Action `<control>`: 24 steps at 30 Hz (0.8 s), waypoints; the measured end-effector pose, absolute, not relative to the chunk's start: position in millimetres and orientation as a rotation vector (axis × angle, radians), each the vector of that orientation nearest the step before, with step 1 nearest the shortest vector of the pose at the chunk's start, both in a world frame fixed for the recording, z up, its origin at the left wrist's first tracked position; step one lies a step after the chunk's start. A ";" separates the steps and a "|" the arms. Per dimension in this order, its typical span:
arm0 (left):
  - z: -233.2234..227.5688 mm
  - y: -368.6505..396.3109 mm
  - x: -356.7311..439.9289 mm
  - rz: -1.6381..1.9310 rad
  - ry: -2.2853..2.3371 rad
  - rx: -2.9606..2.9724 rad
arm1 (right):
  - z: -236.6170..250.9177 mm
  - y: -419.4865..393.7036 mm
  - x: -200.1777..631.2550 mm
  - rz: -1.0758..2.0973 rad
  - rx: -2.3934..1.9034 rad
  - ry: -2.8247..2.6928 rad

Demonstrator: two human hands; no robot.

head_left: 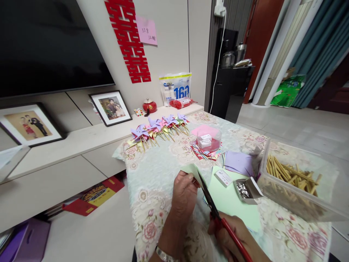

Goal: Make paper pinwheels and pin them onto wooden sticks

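My left hand (pixel 185 194) pinches a piece of light green paper (pixel 193 169) above the tablecloth. In my right hand (pixel 231 234) are scissors (pixel 211 203) with red handles and dark blades. The blades lie along the right edge of the paper; whether they are cutting into it I cannot tell. Just beyond my hands, larger green sheets (pixel 234 209) lie flat. On them rest a small white box (pixel 223 178) and an opened box of shiny metal pins (pixel 243 190).
A clear plastic bin (pixel 293 198) of thin wooden sticks stands at the right. Purple paper squares (pixel 238 163) and a round clear container (pixel 214 142) over patterned paper lie further back. Several paper pinwheels (pixel 155 125) line the far left edge, beside a low cabinet (pixel 79 143).
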State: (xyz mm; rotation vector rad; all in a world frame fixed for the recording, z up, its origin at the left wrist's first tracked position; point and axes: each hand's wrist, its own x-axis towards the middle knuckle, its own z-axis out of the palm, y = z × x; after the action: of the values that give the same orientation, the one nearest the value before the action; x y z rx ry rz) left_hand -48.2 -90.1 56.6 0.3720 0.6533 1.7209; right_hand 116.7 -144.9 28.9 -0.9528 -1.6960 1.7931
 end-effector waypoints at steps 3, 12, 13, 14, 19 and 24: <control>57.2 -90.2 -48.6 1.721 0.649 0.378 | 40.5 -145.7 114.0 1.819 -0.996 -1.670; 56.0 -89.7 -53.0 1.737 0.662 0.363 | 59.4 -147.8 112.6 1.818 -1.051 -1.572; 55.6 -89.5 -53.9 1.737 0.664 0.366 | 56.0 -146.6 112.3 1.815 -1.045 -1.574; 55.1 -89.1 -55.1 1.740 0.664 0.367 | 52.1 -145.4 112.0 1.810 -1.040 -1.573; 49.0 -83.7 -65.3 1.796 0.647 0.281 | 31.2 -144.6 111.4 1.795 -1.042 -1.605; 42.2 -76.1 -75.1 1.820 0.632 0.205 | 21.7 -149.3 117.4 1.746 -1.104 -1.571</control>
State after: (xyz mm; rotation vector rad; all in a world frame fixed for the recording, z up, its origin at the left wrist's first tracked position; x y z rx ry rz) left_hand -75.1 -76.1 42.2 0.2054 0.6320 1.8196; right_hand 117.4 -149.3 21.7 -1.1038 -1.5713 1.7464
